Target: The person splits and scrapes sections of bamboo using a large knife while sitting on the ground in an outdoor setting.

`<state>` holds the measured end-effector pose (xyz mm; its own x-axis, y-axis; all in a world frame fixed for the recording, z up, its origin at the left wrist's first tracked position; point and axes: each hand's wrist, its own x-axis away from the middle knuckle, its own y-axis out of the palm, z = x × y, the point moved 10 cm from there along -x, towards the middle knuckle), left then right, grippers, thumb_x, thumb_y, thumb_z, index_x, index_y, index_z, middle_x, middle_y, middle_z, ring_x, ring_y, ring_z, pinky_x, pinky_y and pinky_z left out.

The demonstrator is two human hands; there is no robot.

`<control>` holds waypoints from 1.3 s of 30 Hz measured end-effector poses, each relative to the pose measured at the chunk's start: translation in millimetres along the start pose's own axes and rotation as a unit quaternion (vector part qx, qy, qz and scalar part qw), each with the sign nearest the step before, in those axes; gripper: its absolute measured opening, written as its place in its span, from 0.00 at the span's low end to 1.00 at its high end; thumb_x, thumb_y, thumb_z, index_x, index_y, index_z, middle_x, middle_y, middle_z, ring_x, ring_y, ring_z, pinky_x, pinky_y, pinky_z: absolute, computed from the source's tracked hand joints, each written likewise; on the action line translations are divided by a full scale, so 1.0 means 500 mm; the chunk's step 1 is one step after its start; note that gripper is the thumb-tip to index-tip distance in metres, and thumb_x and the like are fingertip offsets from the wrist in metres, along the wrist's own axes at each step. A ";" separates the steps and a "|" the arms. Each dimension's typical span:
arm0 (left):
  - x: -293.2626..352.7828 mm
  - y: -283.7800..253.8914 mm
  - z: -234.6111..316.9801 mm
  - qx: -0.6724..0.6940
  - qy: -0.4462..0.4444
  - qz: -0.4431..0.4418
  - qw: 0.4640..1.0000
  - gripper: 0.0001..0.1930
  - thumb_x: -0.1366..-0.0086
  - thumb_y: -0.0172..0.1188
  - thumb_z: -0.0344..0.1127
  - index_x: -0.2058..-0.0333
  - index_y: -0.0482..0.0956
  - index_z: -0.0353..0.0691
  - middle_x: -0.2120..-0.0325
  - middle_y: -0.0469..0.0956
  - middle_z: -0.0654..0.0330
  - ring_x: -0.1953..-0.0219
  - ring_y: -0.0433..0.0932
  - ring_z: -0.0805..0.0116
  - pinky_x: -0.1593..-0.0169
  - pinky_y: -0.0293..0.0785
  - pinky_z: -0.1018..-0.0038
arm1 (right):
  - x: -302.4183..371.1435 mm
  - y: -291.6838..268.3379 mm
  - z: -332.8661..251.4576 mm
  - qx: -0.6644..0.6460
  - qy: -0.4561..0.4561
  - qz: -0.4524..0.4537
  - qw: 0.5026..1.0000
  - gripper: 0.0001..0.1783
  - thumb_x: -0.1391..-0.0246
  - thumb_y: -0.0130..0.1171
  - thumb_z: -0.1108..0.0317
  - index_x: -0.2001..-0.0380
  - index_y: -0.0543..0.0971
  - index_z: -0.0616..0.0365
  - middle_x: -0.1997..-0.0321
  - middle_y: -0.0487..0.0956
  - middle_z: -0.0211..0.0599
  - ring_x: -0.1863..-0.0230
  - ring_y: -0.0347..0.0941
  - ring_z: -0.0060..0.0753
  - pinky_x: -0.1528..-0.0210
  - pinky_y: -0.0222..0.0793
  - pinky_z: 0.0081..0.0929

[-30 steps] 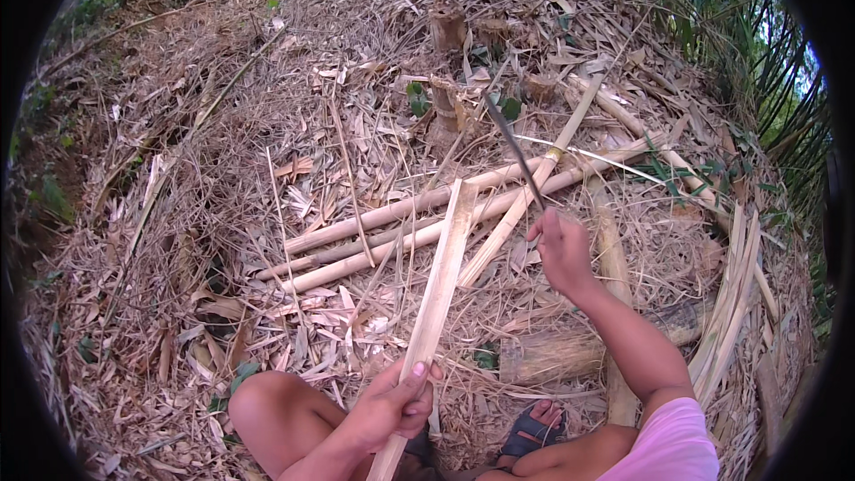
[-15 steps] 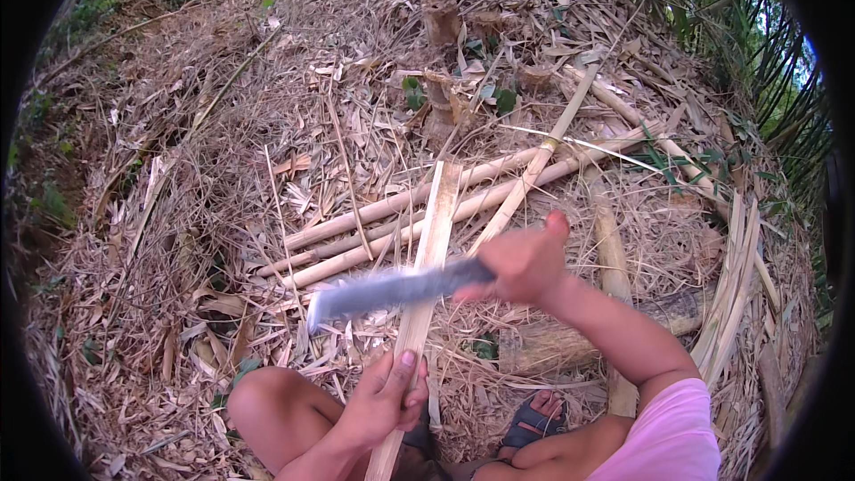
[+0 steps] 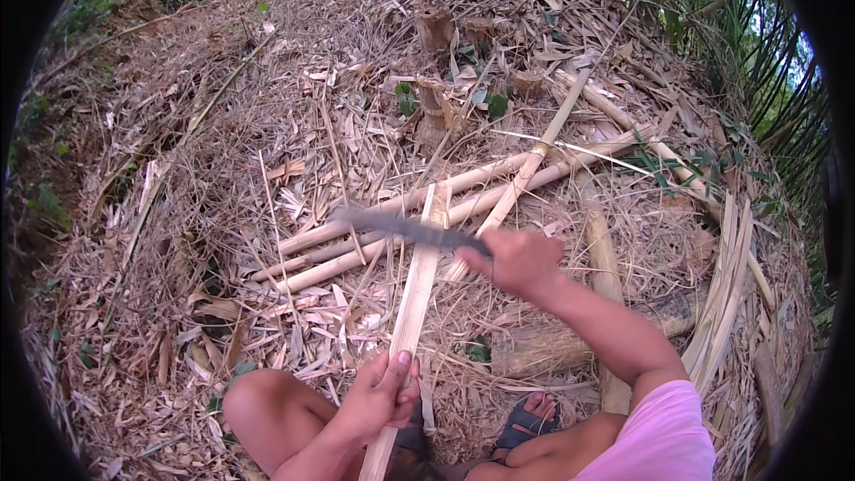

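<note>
A pale split bamboo strip [image 3: 412,307] slants up and away from between my knees. My left hand [image 3: 383,395] is wrapped round its lower part, thumb lying along the top face. In my right hand [image 3: 519,263] is the dark handle of a machete [image 3: 405,226], fingers closed round it. The long grey blade, smeared by motion, points left and crosses the strip near its far end. Whether the edge touches the wood I cannot tell.
Bamboo poles [image 3: 485,200] lie crossed beyond the strip. A short log [image 3: 552,347] rests right of my feet, beside a bundle of thin split strips [image 3: 726,294]. Cut stumps [image 3: 434,27] stand farther off. Dry leaves and shavings cover the ground; green bamboo [image 3: 784,98] grows at right.
The machete blade has moved farther up the strip, away from my left hand, and my right hand has shifted slightly. My left hand keeps its grip; the strip's far end sits slightly lower.
</note>
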<state>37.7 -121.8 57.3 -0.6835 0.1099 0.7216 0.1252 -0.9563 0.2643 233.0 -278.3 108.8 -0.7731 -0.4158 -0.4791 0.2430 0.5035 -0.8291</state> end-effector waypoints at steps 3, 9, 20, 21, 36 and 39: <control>0.014 0.002 0.003 -0.008 0.010 -0.006 1.000 0.15 0.24 0.43 0.49 0.61 0.66 0.43 0.82 0.61 0.68 0.88 0.52 0.81 0.85 0.49 0.80 | 0.022 0.003 -0.055 0.079 -0.155 0.052 0.983 0.33 0.43 0.48 0.30 0.85 0.74 0.46 0.89 0.73 0.31 0.89 0.72 0.35 0.87 0.63 0.34; -0.006 -0.002 0.001 0.007 -0.012 -0.002 1.000 0.14 0.23 0.41 0.46 0.62 0.66 0.43 0.83 0.60 0.68 0.88 0.52 0.80 0.85 0.50 0.79 | -0.007 0.033 0.077 0.015 0.045 -0.036 0.998 0.37 0.45 0.46 0.27 0.80 0.77 0.52 0.86 0.77 0.36 0.85 0.76 0.40 0.78 0.69 0.50; 0.021 -0.002 0.034 -0.030 0.085 -0.037 0.995 0.15 0.23 0.42 0.47 0.62 0.68 0.43 0.83 0.60 0.68 0.87 0.53 0.80 0.84 0.50 0.80 | 0.011 0.047 0.311 -0.126 0.244 -0.001 0.962 0.39 0.34 0.40 0.38 0.78 0.82 0.62 0.82 0.78 0.49 0.77 0.77 0.48 0.70 0.68 0.41; 0.013 0.001 0.036 -0.023 0.069 -0.043 0.996 0.14 0.22 0.39 0.45 0.60 0.66 0.41 0.83 0.59 0.68 0.88 0.51 0.80 0.86 0.48 0.80 | 0.030 0.062 0.297 -0.171 0.240 0.009 0.955 0.39 0.33 0.39 0.39 0.79 0.82 0.63 0.83 0.77 0.48 0.78 0.77 0.48 0.70 0.68 0.42; 0.012 0.032 0.062 -0.042 0.078 0.064 0.994 0.11 0.24 0.44 0.45 0.62 0.69 0.46 0.84 0.60 0.71 0.89 0.52 0.80 0.87 0.48 0.81 | 0.229 0.270 0.243 -0.061 0.332 -0.326 0.883 0.36 0.46 0.56 0.37 0.64 0.83 0.67 0.61 0.82 0.60 0.57 0.80 0.60 0.53 0.75 0.47; 0.044 0.072 0.107 -0.059 0.093 0.046 0.993 0.10 0.24 0.46 0.43 0.62 0.69 0.46 0.84 0.61 0.71 0.88 0.54 0.80 0.86 0.49 0.81 | 0.234 0.325 0.263 -0.053 0.289 -0.349 0.890 0.32 0.45 0.55 0.41 0.66 0.83 0.66 0.63 0.83 0.56 0.57 0.80 0.56 0.53 0.75 0.46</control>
<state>65.5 -139.4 116.9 -0.7949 -0.0213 0.6064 0.1165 -0.9861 0.1182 258.8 -344.6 -119.9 -0.8937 -0.2113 0.3957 -0.4475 0.3570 -0.8200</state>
